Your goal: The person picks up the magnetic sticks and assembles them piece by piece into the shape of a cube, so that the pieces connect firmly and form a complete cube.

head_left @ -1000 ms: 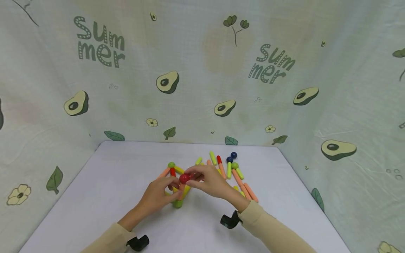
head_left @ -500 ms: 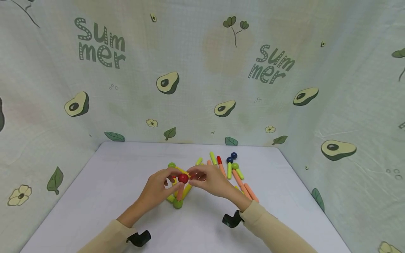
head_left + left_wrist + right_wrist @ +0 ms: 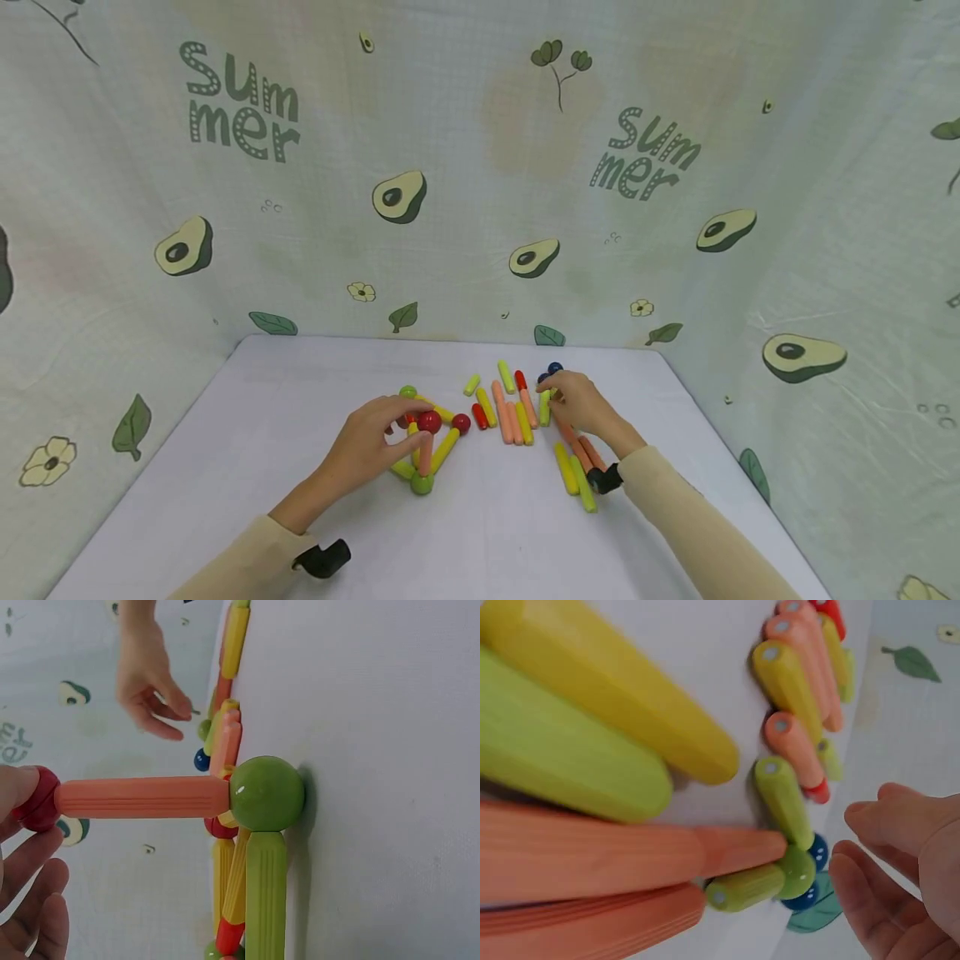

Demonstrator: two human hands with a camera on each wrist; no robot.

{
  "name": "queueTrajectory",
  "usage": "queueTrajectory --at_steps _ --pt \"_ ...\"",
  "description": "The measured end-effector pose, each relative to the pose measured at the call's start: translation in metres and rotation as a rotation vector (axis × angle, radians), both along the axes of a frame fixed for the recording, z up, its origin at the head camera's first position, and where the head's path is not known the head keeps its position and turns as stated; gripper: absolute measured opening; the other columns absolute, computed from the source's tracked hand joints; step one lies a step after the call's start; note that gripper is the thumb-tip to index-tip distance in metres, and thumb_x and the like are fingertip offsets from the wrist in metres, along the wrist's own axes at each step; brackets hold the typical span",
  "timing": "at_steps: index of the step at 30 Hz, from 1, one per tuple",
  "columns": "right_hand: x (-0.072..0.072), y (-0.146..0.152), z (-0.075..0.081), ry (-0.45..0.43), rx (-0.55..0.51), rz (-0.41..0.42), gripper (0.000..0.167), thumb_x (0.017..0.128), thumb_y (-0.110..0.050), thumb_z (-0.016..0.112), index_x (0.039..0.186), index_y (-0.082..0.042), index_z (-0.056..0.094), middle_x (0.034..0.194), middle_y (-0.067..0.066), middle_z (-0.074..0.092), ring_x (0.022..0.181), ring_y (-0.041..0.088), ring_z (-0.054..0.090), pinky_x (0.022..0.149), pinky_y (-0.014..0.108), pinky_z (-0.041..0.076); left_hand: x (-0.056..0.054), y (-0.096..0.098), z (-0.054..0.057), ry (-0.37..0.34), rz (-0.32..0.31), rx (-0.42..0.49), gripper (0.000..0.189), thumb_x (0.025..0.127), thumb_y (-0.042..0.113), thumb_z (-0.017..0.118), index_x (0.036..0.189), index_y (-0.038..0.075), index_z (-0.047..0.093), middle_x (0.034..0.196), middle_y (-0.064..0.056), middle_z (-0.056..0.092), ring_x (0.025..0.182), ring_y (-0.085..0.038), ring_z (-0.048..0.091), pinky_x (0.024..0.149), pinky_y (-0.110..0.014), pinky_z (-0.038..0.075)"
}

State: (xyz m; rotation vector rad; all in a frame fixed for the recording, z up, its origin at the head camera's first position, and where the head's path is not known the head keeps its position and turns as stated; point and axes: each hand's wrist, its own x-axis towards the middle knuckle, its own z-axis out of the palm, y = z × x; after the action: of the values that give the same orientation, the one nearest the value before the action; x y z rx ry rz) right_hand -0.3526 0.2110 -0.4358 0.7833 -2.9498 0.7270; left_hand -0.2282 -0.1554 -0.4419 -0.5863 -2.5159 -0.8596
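Note:
At the left of the table stands a small frame of magnetic rods and balls. My left hand pinches the red ball at its top. Beneath that ball an orange rod runs down to a green ball at table level. A second red ball forms the frame's right corner, joined by yellow rods. My right hand hovers over the loose pieces on the right, fingers loosely bent and holding nothing. Close by its fingertips in the right wrist view are a green ball and dark blue balls.
Several loose orange, yellow and red rods lie in a row mid-table, such as this orange rod. Nearer on the right are a yellow rod and a light green rod. A printed cloth hangs behind the white table.
My right hand has left the frame and moved right to the loose pieces, uncovering the second red ball and the row of rods. My left hand stays at the top red ball.

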Motion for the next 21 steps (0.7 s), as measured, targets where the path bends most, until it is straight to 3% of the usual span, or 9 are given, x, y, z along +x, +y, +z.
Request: queueTrajectory --at_steps 4,11,17,21 --pt "-0.012 0.013 -0.011 -0.03 0.045 0.021 0.031 0.095 0.004 0.072 0.126 -0.002 0.075 0.127 0.016 0.069 0.1 0.031 0.065 0.088 0.041 0.062 0.0 0.001 0.002 -0.01 -0.005 -0.003 0.044 0.087 0.032 0.09 0.128 0.026 0.075 0.102 0.015 0.07 0.09 -0.008 0.06 0.073 -0.027 0.058" --pt "-0.025 0.01 -0.024 0.031 0.144 0.075 0.031 0.095 0.001 0.073 0.126 -0.004 0.076 0.137 0.016 0.066 0.124 0.035 0.061 0.108 0.051 0.052 0.001 0.001 0.003 -0.004 -0.016 0.013 0.045 0.087 0.029 0.091 0.128 0.024 0.075 0.105 0.015 0.071 0.091 -0.01 0.061 0.072 -0.026 0.058" --pt "-0.027 0.006 -0.028 0.029 0.202 0.087 0.03 0.093 0.004 0.076 0.122 -0.003 0.077 0.138 0.021 0.065 0.128 0.042 0.058 0.11 0.056 0.05 0.0 0.001 0.003 -0.006 -0.031 0.012 0.045 0.088 0.031 0.09 0.13 0.023 0.075 0.103 0.015 0.07 0.09 -0.01 0.061 0.073 -0.03 0.059" --pt "-0.028 0.007 -0.031 0.049 0.217 0.098 0.027 0.091 0.004 0.079 0.117 -0.003 0.079 0.132 0.019 0.067 0.123 0.039 0.061 0.107 0.053 0.052 -0.001 0.0 0.003 -0.004 -0.027 0.013 0.046 0.087 0.031 0.09 0.13 0.024 0.075 0.103 0.015 0.07 0.09 -0.009 0.06 0.072 -0.03 0.06"
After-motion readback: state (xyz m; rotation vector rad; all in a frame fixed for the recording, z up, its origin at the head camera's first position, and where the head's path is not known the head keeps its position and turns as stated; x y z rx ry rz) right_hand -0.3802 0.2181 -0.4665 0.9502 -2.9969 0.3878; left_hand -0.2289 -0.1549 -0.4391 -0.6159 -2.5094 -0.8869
